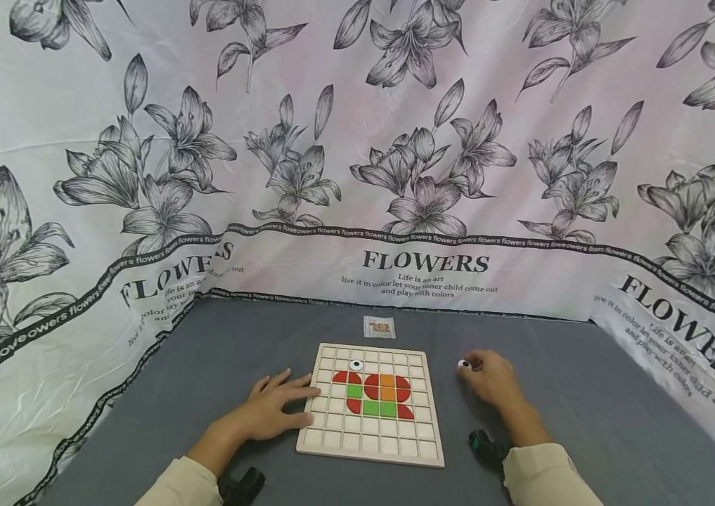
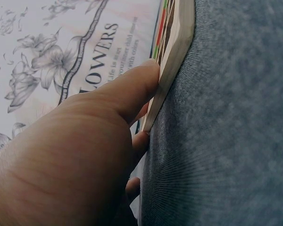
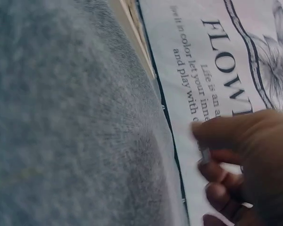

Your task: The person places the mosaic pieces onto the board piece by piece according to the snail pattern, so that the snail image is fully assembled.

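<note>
On the grey mat [image 1: 218,365], just right of the wooden grid board [image 1: 372,450], the right hand [image 1: 490,379] pinches a small white eye piece [image 1: 463,364] at its fingertips. Red, green and orange tiles [image 1: 372,393] and another eye piece [image 1: 356,365] sit in the board. At its left edge the left hand [image 1: 275,404] rests flat, fingers straight, thumb touching the rim. Beyond lies a small card [image 1: 379,327].
</note>
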The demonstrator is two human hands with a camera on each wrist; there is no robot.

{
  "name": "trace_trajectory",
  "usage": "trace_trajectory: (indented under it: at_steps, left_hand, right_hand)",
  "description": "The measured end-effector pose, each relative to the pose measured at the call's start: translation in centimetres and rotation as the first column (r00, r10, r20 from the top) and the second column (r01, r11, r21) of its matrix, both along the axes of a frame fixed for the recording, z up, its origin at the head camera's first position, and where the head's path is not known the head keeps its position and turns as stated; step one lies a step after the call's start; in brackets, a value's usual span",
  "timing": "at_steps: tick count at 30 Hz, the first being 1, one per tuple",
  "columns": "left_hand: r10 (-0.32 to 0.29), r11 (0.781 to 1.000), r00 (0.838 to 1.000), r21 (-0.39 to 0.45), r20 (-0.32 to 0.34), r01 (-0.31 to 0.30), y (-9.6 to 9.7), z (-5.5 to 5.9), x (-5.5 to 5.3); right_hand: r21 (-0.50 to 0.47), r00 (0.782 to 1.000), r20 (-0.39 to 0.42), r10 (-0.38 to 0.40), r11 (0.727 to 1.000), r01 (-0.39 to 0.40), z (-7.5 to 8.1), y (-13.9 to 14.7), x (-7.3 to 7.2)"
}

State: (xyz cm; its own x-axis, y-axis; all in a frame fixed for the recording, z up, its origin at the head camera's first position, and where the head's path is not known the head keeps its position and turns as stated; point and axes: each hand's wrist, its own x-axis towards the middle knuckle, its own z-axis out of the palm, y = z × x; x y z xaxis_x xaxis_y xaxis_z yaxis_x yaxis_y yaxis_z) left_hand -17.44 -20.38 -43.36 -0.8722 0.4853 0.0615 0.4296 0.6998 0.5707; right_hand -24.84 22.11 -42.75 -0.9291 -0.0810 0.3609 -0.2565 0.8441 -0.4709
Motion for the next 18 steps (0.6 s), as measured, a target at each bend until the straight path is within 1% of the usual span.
trace_trajectory:
  at_steps: [3,6,12,14,18]
  left_hand:
    - [0.008,1.0,1.0,-0.008,0.002,-0.008,0.1,-0.1,0.0]
    - [0.005,1.0,1.0,-0.006,0.002,-0.005,0.0,-0.1,0.1]
    - [0.0,1.0,1.0,0.005,0.001,0.0,0.0,0.1,0.2]
    - [0.001,1.0,1.0,0.003,0.002,-0.001,0.0,0.0,0.1]
    - [-0.005,1.0,1.0,0.005,0.002,0.005,0.0,0.0,0.1]
  right_hand:
    - [-0.039,0.997,-0.066,0.034,0.999,-0.036,0.7,-0.5,0.3]
    - [-0.058,0.992,-0.108,0.067,0.996,-0.074,1.7,-1.6,0.6]
    - [-0.075,0.973,-0.195,0.123,0.987,-0.14,4.4,-4.8,1.1]
    - [-0.08,0.967,-0.208,0.147,0.983,-0.166,5.3,-6.0,1.3]
    - [-0.114,0.961,-0.199,0.19,0.97,-0.216,6.7,-8.1,1.8]
